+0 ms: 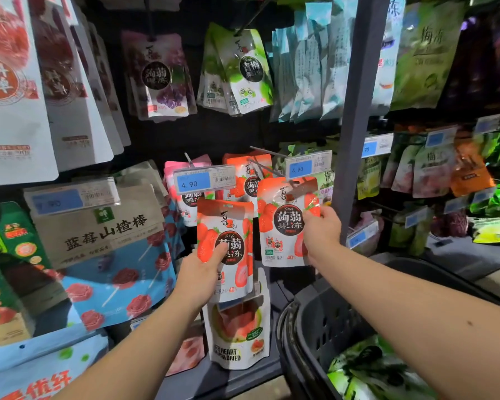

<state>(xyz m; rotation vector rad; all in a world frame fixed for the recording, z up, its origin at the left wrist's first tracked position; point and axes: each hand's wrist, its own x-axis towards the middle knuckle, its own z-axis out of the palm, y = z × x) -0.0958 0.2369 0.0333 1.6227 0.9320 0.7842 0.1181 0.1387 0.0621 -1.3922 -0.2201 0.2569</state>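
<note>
Left hand (202, 272) pinches the left pouch (232, 223), right hand (321, 230) the right pouch (283, 226); both stand upright, tops up.

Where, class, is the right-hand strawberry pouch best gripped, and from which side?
By its right edge, coming from the right, pinched front and back, as the right hand does. The pouch is thin, flat and faces outward; its top is up at the peg, and the other pouch, in the left hand, crowds its left side.
</note>
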